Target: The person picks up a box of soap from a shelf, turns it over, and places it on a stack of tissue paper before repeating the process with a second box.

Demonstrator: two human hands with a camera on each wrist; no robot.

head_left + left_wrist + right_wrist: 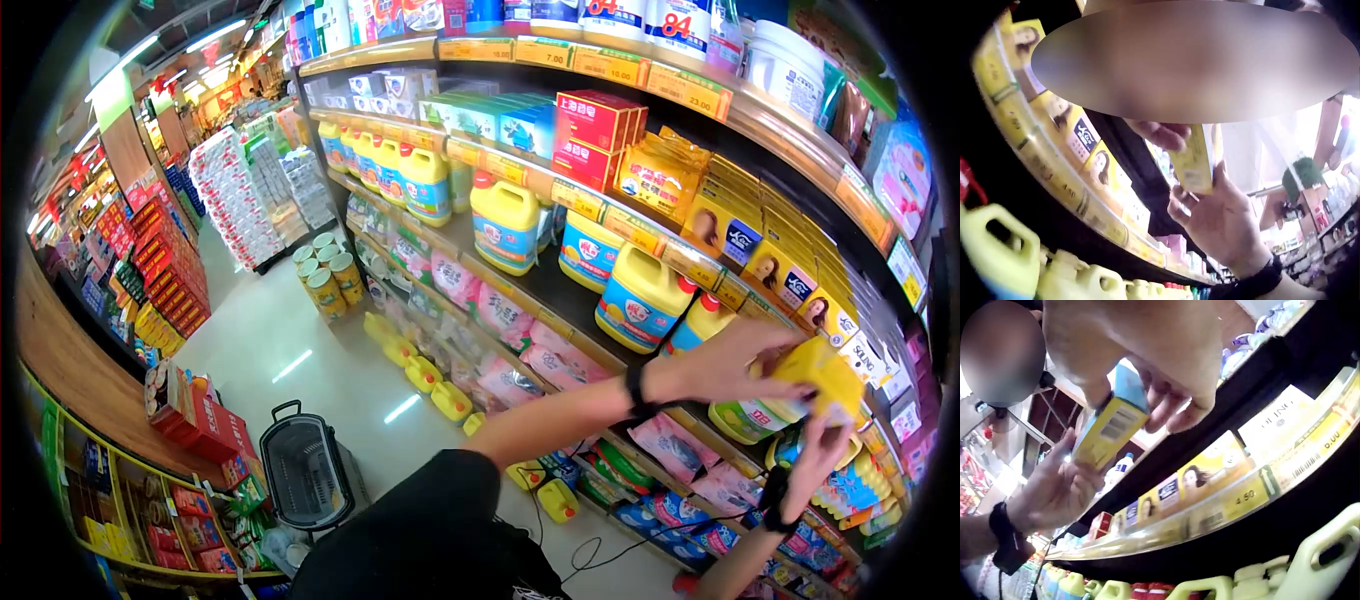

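Both hands are on a small yellow box, raised in front of the shelf at the right of the head view. My left hand grips it from the upper side, fingers bent over its edge. From below, my right hand pinches the same box between thumb and fingers. A printed barcode shows on the yellow end of the box in the right wrist view, beside a light blue face. Similar yellow boxes with a woman's picture stand in a row on the shelf close by.
Yellow detergent jugs line the shelf below, with pink bags lower down. Price tags run along the shelf edges. A dark shopping basket stands on the floor at left. A thin cable hangs near the lower shelves.
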